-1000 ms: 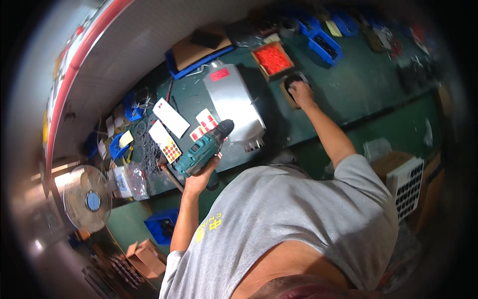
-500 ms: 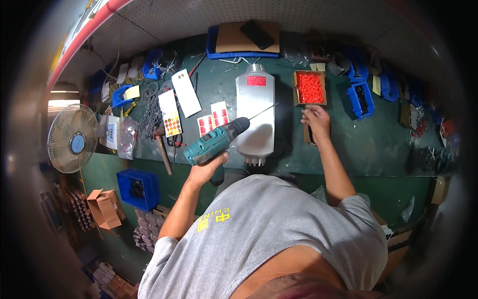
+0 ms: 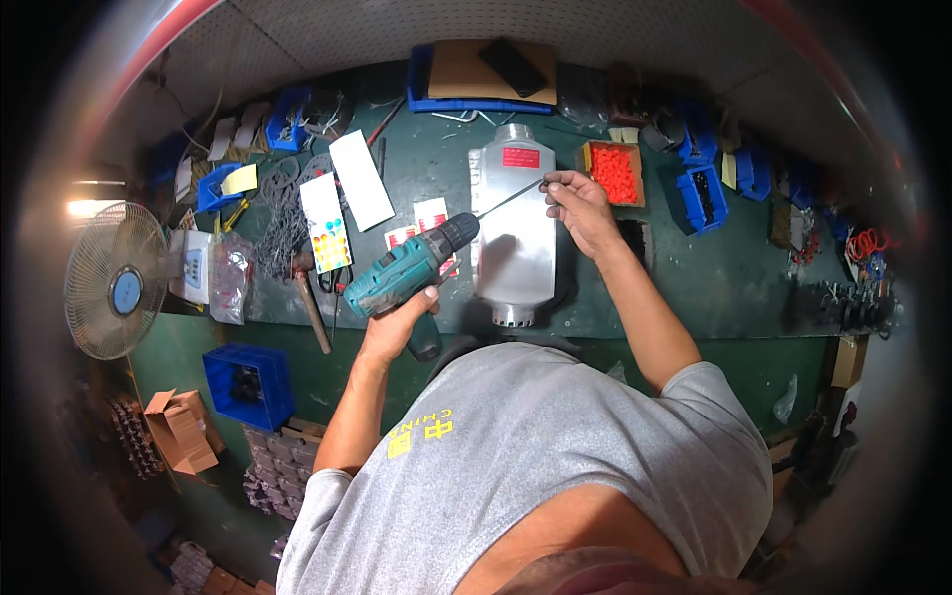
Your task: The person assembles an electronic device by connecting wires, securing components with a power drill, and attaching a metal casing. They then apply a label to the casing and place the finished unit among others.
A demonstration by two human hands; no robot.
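from my end, the bench [image 3: 694, 283] is well lit mid-view, darkening to black around the fisheye rim. a pale glare [image 3: 96, 208] burns out between nine and ten o'clock. the silvery casing [image 3: 526, 263] gleams, shadowed along its three o'clock side. i see the drill [image 3: 397, 277] crisply; the red bar [image 3: 180, 28] toward ten o'clock smears and bends.

Behind the green workbench [image 3: 684, 293], a grey wall [image 3: 337, 35] with many small holes; at left, a round fan [image 3: 117, 322] near a bright light [image 3: 97, 207].
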